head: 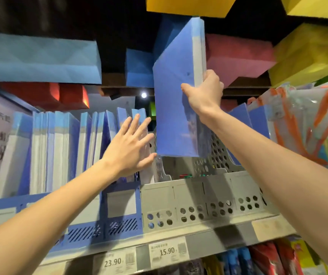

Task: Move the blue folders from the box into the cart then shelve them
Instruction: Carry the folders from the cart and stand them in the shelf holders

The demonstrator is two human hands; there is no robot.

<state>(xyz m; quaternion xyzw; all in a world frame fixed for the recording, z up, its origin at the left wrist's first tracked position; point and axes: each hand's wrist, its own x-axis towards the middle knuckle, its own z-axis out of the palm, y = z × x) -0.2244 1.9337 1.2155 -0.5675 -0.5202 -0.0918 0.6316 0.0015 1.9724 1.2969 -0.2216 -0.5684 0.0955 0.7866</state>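
My right hand (203, 94) grips blue folder (179, 100) at spine edge, thumb on face, folder upright, hanging above grey file rack (189, 197). My left hand (130, 147) flat, fingers straight and spread, pressing row of shelved folders (60, 147) leftward. Best way, I judge: hold row back, keep folder vertical, lower bottom edge into gap beside row, release only once seated

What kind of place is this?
Probably a stationery shop: price tags reading 23.90 and 15.90 on the shelf edge, a row of blue folders in file racks, and the right hand holding another folder above a grey rack.
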